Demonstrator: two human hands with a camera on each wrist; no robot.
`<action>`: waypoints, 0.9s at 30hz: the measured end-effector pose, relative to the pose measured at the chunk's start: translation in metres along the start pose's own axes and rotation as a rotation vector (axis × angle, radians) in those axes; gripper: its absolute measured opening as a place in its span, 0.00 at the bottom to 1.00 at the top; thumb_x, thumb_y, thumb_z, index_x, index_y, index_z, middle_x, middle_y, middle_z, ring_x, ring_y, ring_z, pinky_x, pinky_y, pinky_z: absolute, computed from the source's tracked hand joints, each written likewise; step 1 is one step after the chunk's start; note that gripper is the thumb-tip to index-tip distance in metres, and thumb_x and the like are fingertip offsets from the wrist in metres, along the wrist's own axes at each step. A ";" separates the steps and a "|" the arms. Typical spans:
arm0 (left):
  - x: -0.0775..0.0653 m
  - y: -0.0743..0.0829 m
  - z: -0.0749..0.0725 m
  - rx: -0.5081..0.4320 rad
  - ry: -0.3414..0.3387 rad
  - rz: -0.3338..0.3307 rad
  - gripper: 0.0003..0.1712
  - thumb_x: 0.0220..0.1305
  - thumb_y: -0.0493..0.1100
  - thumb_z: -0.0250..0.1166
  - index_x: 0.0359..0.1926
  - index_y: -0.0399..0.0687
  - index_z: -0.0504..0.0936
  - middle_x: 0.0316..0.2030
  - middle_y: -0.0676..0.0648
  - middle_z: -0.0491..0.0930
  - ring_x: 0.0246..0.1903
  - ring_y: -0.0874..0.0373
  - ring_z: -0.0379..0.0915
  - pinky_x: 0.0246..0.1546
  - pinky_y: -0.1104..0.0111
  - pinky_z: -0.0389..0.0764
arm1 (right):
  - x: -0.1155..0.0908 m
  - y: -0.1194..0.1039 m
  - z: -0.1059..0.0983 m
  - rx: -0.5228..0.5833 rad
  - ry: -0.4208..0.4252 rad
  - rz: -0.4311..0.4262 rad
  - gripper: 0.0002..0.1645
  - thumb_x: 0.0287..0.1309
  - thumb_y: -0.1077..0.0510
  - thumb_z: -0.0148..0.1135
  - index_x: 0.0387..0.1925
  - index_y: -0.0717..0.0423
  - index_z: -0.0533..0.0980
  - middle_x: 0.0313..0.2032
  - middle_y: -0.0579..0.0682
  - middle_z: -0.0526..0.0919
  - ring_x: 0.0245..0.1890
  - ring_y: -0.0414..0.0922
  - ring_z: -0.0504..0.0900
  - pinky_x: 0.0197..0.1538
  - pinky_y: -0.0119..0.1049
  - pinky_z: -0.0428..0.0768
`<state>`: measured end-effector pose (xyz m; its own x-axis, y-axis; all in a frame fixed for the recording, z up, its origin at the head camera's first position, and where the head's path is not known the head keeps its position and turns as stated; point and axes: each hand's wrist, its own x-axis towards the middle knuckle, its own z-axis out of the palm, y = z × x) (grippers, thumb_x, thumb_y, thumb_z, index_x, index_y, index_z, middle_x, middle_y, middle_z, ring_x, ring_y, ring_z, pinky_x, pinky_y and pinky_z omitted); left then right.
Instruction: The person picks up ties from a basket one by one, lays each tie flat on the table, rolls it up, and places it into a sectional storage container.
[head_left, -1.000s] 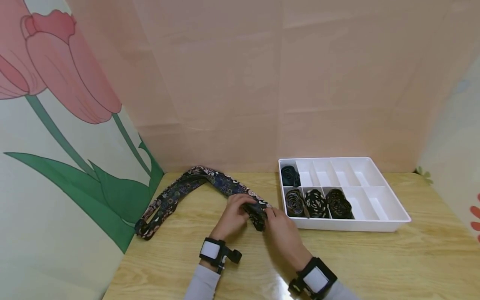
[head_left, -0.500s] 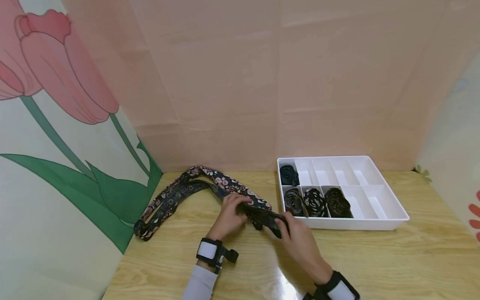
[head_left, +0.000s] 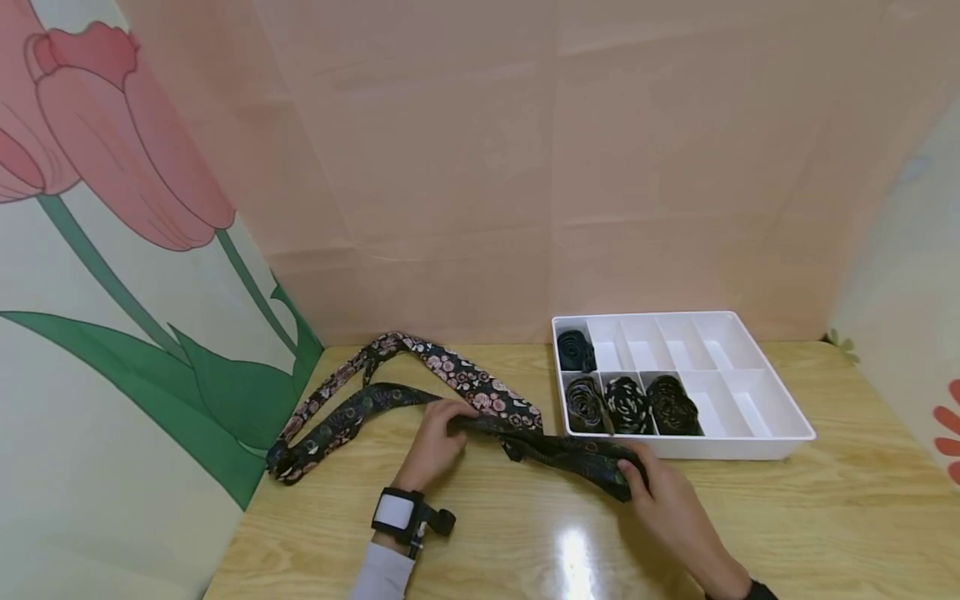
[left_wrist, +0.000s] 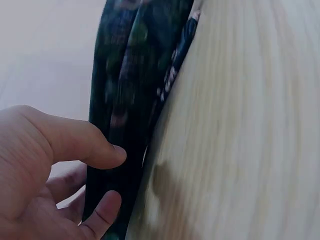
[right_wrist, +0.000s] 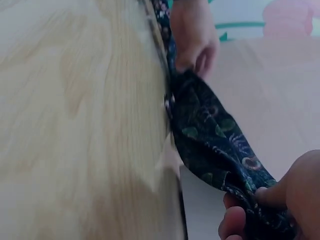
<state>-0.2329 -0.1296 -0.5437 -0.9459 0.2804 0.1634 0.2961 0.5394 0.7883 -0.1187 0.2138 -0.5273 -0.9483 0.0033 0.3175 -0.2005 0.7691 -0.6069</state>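
A dark necktie (head_left: 558, 450) with green and small floral motifs is stretched between both hands, left of the tray's front. My right hand (head_left: 671, 504) pinches its wide end, thumb on top, as the right wrist view of the necktie (right_wrist: 210, 135) shows. My left hand (head_left: 437, 442) holds the same necktie partway along; in the left wrist view the thumb and a finger lie against the dark cloth (left_wrist: 120, 100). Behind it lies a second necktie (head_left: 472, 383), dark with pink roses, bent in an arch on the table. Its pointed end passes under the held necktie.
A white divided tray (head_left: 690, 450) stands at the right. One dark rolled necktie (head_left: 575, 350) sits in its back left compartment, and three rolls, including a black-and-white one (head_left: 628, 406), fill front compartments. A tan backdrop (head_left: 450, 167) rises behind the wooden table (head_left: 480, 533).
The right hand has drawn the dark necktie's wide end off the rose-patterned one, to the right and toward the viewer. The left hand has shifted slightly left, still holding the cloth.
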 end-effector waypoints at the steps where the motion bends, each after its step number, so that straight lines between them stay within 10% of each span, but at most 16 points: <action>1: -0.001 -0.003 -0.002 0.004 0.009 0.000 0.23 0.63 0.24 0.65 0.54 0.49 0.88 0.60 0.43 0.81 0.66 0.45 0.68 0.69 0.45 0.73 | -0.001 0.005 -0.002 -0.009 -0.006 0.003 0.15 0.73 0.64 0.64 0.58 0.58 0.79 0.44 0.65 0.90 0.43 0.65 0.89 0.44 0.64 0.83; 8: -0.008 -0.017 -0.024 0.001 0.148 -0.014 0.23 0.62 0.22 0.66 0.52 0.48 0.89 0.59 0.43 0.80 0.68 0.42 0.64 0.67 0.41 0.72 | -0.007 0.033 -0.016 -0.040 -0.040 0.074 0.17 0.73 0.62 0.63 0.59 0.61 0.78 0.45 0.70 0.88 0.46 0.71 0.87 0.49 0.69 0.81; 14: -0.017 -0.027 -0.039 0.070 0.267 -0.064 0.21 0.64 0.23 0.66 0.54 0.43 0.87 0.62 0.37 0.78 0.78 0.32 0.50 0.75 0.30 0.47 | -0.009 0.054 -0.027 -0.063 -0.091 0.178 0.20 0.72 0.58 0.63 0.61 0.62 0.77 0.47 0.74 0.87 0.47 0.73 0.86 0.49 0.70 0.80; 27: -0.030 -0.032 -0.053 0.213 0.261 -0.269 0.23 0.65 0.34 0.70 0.61 0.42 0.84 0.62 0.32 0.76 0.71 0.31 0.56 0.70 0.30 0.48 | -0.013 0.091 -0.038 -0.091 -0.018 0.220 0.16 0.68 0.54 0.69 0.48 0.62 0.82 0.44 0.72 0.88 0.43 0.74 0.86 0.44 0.68 0.80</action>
<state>-0.2207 -0.1973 -0.5429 -0.9869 -0.0883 0.1350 0.0292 0.7255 0.6876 -0.1152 0.3079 -0.5588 -0.9712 0.1659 0.1713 0.0334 0.8059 -0.5912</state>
